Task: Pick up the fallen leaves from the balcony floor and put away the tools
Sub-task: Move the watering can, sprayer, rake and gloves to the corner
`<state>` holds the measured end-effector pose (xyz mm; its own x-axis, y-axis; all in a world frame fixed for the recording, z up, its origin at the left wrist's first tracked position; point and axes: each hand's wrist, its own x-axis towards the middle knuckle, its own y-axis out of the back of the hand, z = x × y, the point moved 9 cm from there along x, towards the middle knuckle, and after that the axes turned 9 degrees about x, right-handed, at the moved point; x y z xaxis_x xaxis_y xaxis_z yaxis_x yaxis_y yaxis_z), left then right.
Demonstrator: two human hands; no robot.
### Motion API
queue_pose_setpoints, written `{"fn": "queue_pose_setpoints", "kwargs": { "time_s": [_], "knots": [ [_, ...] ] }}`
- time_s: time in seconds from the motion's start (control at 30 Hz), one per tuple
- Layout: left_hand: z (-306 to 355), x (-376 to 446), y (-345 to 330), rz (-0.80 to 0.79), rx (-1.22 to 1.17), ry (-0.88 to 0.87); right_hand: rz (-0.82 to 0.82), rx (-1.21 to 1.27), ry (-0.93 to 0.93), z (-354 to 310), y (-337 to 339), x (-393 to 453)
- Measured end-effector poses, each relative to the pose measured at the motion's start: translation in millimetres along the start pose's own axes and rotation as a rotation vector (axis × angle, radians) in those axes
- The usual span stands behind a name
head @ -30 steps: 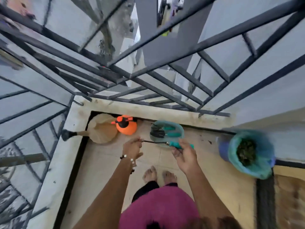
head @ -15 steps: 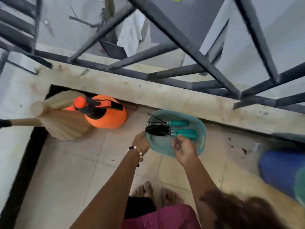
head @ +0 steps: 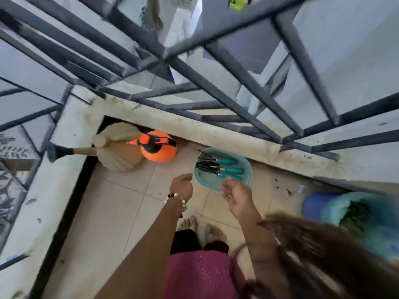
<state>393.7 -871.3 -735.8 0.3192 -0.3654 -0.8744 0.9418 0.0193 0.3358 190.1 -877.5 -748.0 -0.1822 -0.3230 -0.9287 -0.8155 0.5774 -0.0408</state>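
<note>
Looking down at the balcony corner, both hands hover over the floor with nothing in them. The left hand has its fingers loosely curled, relaxed, just short of the near-left rim of the teal basin. The right hand is palm-ish up with fingers slack, fingertips just over the basin's near edge.

Right past those fingertips sit the three teal-handled garden tools, all lying inside the basin side by side, handles to the right, dark metal heads to the left. Makes sense as a stash spot: the basin keeps them together and is tucked against the concrete ledge, out of walking room. I'd say the tools part looks basically done.

Further left of the left hand's knuckles, the orange sprayer stands in the corner, touching a tan broom whose handle pokes out over the side ledge. Off to the right of the right wrist is a blue bin with a green liner holding what looks like leaf bits, blurry though.

Open tile between the bare feet and the basin gives room to pull back; railing bars crowd overhead.
</note>
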Motion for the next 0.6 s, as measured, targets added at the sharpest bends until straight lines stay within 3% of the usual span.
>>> {"fn": "queue_pose_setpoints", "kwargs": {
  "time_s": [0.3, 0.43, 0.6],
  "knots": [
    [46.3, -209.1, 73.1, -0.115, -0.267, 0.012, -0.188, -0.346, 0.145, -82.9, -50.1, -222.0],
    [46.4, -288.8, 134.4, 0.103, -0.155, -0.101, -0.338, -0.693, 0.364, -100.6, -78.6, -317.3],
    [-7.7, -363.3, 203.1, 0.353, -0.346, -0.165, -0.481, -1.046, 0.608, -76.1, -113.5, -406.1]
  ]
}}
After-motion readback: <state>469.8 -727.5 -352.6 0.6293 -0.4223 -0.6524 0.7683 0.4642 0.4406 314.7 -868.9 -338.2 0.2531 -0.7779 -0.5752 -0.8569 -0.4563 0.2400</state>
